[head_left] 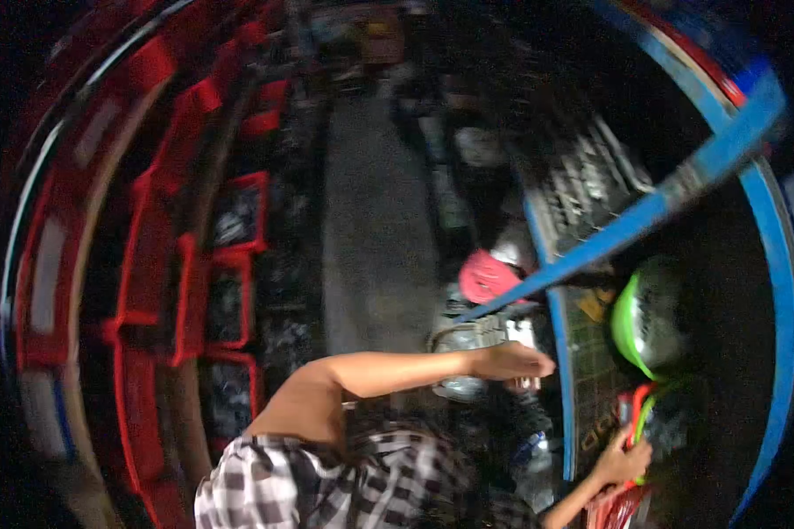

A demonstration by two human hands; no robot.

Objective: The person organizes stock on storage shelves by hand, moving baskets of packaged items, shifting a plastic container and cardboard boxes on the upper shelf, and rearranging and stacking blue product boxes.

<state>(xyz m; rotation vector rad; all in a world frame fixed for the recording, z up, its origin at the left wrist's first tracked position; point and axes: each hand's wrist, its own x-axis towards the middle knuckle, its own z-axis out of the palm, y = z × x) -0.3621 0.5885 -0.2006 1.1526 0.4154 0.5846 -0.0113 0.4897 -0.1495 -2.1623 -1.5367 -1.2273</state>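
My left hand (510, 361) reaches across to the right, beside the blue shelf post. Its fingers look loosely bent and slightly apart, blurred by motion, and nothing shows in them. Lower right, my right hand (624, 460) is closed around the rim of a red and green plastic basket (643, 414) on the shelf; motion blur hides its exact shape. A bright green bowl-like container (628, 326) with a pale inside sits just beyond it. Near my left hand lie pale, boxy items (503, 331) and a round pink thing (488, 276).
Red bins (238, 212) line shelves on the left. A grey aisle floor (375, 203) runs ahead. A blue metal bar (626, 220) slants across the right-hand shelf, which has a blue frame (772, 264). Metal-looking goods (591, 172) lie farther along it. A clear plastic-wrapped item (534, 467) lies low, right of centre.
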